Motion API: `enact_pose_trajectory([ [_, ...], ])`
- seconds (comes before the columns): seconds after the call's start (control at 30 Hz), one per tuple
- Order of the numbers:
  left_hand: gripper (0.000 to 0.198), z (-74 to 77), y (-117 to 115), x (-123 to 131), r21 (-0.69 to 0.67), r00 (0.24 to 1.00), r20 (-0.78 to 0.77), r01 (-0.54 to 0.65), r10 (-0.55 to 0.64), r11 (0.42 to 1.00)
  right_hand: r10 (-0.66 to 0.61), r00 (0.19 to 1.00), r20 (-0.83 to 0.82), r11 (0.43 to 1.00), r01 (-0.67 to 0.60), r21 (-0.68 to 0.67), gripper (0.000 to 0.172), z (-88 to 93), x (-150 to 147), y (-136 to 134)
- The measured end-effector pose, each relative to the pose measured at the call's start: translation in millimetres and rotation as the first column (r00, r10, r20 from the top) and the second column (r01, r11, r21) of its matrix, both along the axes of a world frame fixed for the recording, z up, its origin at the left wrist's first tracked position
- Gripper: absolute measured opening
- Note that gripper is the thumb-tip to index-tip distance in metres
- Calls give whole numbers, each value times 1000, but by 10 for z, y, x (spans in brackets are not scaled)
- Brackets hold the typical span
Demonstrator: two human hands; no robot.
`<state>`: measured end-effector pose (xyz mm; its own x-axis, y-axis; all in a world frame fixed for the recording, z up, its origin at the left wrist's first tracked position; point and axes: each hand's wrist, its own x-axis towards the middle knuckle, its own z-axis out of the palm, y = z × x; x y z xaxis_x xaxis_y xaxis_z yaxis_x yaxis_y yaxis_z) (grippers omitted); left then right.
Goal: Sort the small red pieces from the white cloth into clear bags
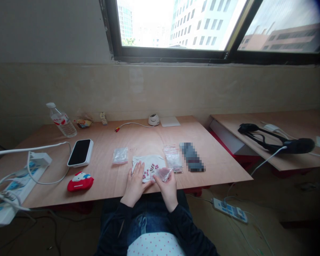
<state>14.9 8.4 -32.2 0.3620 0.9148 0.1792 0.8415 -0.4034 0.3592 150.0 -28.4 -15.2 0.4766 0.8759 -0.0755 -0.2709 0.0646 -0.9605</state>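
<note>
A white cloth or sheet (139,160) lies at the table's front edge, with several small dark-red pieces (155,166) scattered on it. Resting on its left side is my left hand (136,182), fingers stretched out and thumb reaching right. My right hand (168,186) pinches a small clear plastic bag (164,173) over the sheet's right corner; whether anything is inside the bag, I cannot tell. Just right of the sheet are clear zip bags (173,158) with red seal lines. To its left is another clear bag (120,155).
A white-cased phone (80,153), a red cartoon pouch (80,181) and a power strip (29,177) with cables occupy the left. A water bottle (62,121) and a white dome camera (154,120) stand behind. Right of the bags lies a blurred-out dark rectangle (192,157).
</note>
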Motion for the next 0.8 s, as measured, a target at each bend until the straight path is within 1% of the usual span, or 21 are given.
enact_pose_trajectory([
  [0.2, 69, 78, -12, 23, -5, 997, 75, 27, -26, 1000, 4, 996, 94, 1000, -5, 16, 42, -42, -2, 11],
  [0.27, 65, 129, -22, 41, 8, 993, 115, 23, -23, 1000, -5, 994, 106, 999, 1, 38, 44, -41, -4, 15],
  [0.37, 55, 245, -46, 67, 42, 980, 194, 34, -42, 999, 7, 998, 67, 998, -11, 65, 47, -5, -16, 16],
  [0.43, 48, 329, -63, 84, 72, 962, 259, 71, -87, 995, 35, 999, 16, 996, -36, 86, 48, 28, -26, 18],
  [0.53, 39, 423, -82, 104, 119, 926, 351, 104, -140, 987, 62, 998, -18, 993, -60, 101, 49, 67, -31, 27],
  [0.63, 31, 478, -94, 111, 128, 885, 442, 96, -143, 987, 85, 996, 7, 992, -86, 90, 52, 101, -11, 38],
  [0.73, 25, 527, -109, 109, 64, 819, 567, 60, -86, 996, 112, 994, 12, 990, -112, 89, 58, 162, 29, 43],
  [0.8, 25, 571, -122, 112, -40, 753, 658, 51, -12, 998, 154, 987, -37, 984, -150, 97, 56, 214, 61, 48],
])
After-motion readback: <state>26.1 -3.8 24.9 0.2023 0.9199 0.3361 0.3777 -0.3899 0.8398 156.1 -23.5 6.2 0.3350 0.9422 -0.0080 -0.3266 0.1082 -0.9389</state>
